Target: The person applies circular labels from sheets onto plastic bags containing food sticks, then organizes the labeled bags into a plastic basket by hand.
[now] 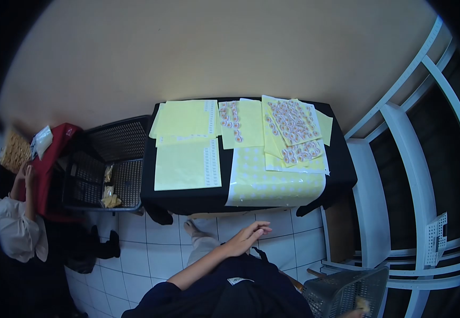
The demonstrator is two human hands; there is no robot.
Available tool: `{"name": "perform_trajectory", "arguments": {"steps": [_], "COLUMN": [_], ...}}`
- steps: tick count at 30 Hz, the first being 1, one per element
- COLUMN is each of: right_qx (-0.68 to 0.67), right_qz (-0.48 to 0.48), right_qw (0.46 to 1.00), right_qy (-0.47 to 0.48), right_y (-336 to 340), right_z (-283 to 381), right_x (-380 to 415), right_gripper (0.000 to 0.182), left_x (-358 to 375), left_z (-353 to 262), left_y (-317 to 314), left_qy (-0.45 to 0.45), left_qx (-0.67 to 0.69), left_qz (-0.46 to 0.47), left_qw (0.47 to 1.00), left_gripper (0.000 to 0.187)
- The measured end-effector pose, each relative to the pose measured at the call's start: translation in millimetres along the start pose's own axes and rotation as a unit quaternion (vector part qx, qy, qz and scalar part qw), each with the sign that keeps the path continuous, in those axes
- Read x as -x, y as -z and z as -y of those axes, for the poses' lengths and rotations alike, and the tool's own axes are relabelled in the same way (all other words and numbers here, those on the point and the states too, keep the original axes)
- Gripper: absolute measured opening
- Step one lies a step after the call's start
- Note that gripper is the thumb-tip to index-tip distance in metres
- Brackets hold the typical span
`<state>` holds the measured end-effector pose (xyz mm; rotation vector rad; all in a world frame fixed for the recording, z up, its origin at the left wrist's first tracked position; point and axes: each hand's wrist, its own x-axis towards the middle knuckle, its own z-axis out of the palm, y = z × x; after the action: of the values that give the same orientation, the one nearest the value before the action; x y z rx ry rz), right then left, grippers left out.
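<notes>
My left hand point(248, 237) is held in front of my body, below the table's front edge. Its fingers are loosely stretched out and nothing shows in them. My right hand point(353, 314) is mostly cut off at the bottom edge, reaching to the grey plastic basket point(330, 291) at my right. Just past it, a small yellowish packet point(363, 303) shows at the basket; whether the fingers grip it is hidden. Ahead, on the black-covered table point(187, 197), lie yellow label sheets point(187, 164) and several sheets of round printed stickers point(293, 122).
A black crate point(129, 185) holding a few small packets point(110, 199) stands left of the table. Beyond it, another person point(20, 222) works at a red-covered table point(47, 175) with a large bag of snacks point(13, 151). White metal shelving point(410, 175) stands at the right.
</notes>
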<state>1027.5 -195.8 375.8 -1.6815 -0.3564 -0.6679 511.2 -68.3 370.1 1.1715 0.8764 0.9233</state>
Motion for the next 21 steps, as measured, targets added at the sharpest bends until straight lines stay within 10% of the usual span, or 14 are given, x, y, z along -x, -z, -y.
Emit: {"name": "perform_trajectory", "arguments": {"steps": [16, 21], "right_qx": [0.111, 0.063], "right_qz": [0.067, 0.117], "right_qw": [0.976, 0.944], "right_qy": [0.173, 0.301], "right_y": [-32, -87], "right_z": [28, 59], "right_x": [85, 154], "right_gripper": [0.018, 0.014], "left_x": [48, 78], "left_z": [2, -16], "left_y": [20, 72], "left_qy": [0.048, -0.100], "left_qx": [-0.110, -0.111], "left_qz": [-0.151, -0.347], "left_qw": [0.981, 0.926], "left_gripper": [0.038, 0.019]}}
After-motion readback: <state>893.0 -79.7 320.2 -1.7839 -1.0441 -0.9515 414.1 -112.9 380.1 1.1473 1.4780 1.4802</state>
